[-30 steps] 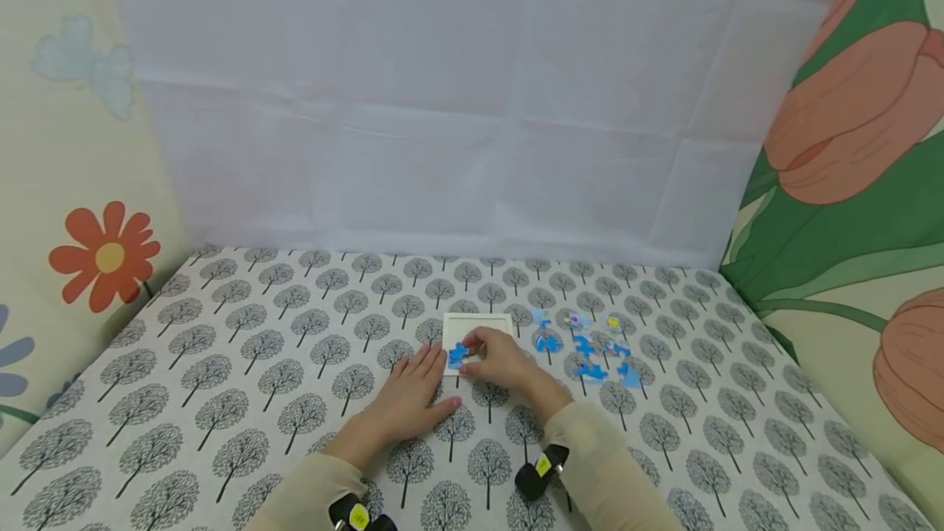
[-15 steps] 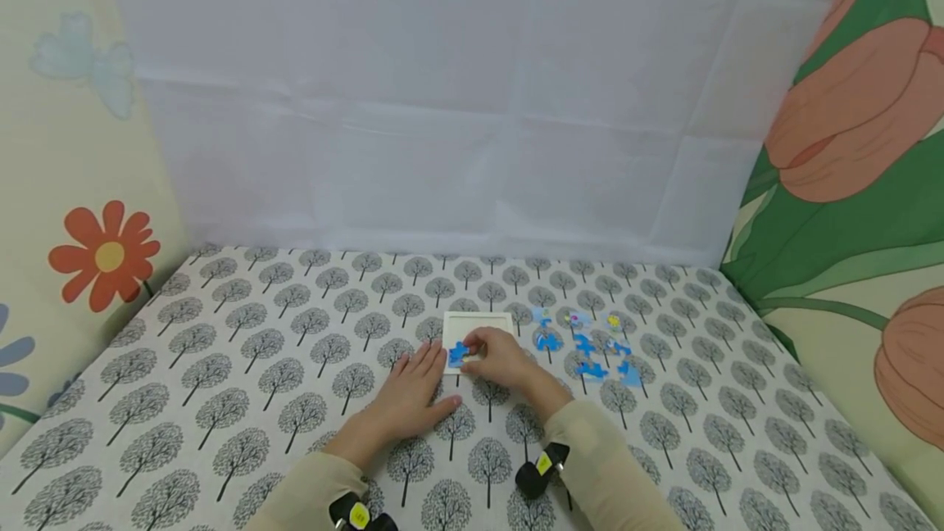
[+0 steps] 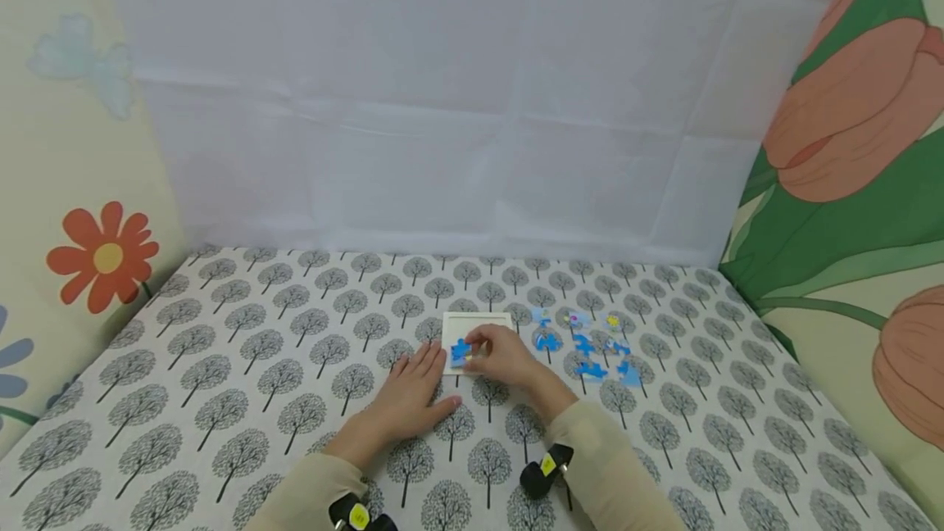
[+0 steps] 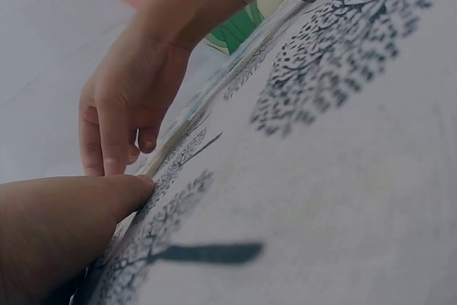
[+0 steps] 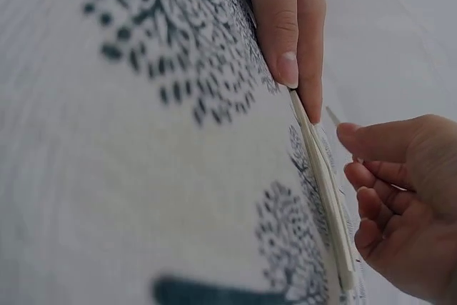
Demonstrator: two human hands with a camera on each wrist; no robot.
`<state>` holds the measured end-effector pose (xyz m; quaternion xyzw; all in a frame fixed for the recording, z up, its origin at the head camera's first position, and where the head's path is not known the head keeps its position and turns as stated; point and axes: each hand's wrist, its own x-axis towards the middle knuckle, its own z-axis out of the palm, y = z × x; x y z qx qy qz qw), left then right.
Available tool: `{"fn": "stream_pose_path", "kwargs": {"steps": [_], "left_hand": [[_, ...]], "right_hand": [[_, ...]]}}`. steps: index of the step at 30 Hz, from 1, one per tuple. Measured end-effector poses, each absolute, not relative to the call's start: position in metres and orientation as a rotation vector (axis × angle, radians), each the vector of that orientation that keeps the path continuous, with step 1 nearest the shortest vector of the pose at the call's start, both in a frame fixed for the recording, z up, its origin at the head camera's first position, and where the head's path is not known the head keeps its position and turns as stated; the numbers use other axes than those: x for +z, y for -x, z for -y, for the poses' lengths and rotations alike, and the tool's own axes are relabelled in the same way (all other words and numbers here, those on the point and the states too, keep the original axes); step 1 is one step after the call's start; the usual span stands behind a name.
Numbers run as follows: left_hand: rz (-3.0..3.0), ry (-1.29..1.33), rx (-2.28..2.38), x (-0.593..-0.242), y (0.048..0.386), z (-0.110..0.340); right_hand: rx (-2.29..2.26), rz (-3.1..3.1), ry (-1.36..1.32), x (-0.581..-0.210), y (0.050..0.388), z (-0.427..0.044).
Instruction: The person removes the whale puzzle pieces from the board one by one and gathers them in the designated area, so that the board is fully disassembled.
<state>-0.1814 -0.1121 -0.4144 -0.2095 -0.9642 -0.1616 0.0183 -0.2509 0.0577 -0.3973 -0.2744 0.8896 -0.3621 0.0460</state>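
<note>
A white square puzzle tray (image 3: 479, 319) lies on the table in the head view. Over its lower left part is a blue jigsaw piece (image 3: 460, 351), pinched at its right side by my right hand (image 3: 501, 353). From the right wrist view, the jigsaw piece (image 5: 333, 116) shows as a thin tilted edge at the thumb tip, a little above the tray (image 5: 325, 183). My left hand (image 3: 409, 392) lies with straight fingers on the cloth, fingertips at the tray's left edge. The right hand's fingers (image 4: 114, 137) point down in the left wrist view, where the piece is hidden.
Several loose blue jigsaw pieces (image 3: 584, 344) lie spread on the cloth right of the tray, some with flower prints (image 3: 613, 322). A tree-patterned cloth (image 3: 295, 367) covers the table. Behind it hangs a white sheet (image 3: 442, 146), with flowered panels at both sides.
The right hand and its jigsaw piece have shifted slightly up and to the right, and the piece has turned a little. The left hand and tray stay in place.
</note>
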Motion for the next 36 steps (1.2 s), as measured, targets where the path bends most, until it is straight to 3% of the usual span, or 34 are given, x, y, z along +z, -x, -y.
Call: {"fn": "stream_pose_path", "kwargs": {"steps": [36], "left_hand": [[2.974, 0.646, -0.53, -0.415, 0.181, 0.111]], "right_hand": [[-1.337, -2.67, 0.71, -0.385, 0.243, -0.155]]}}
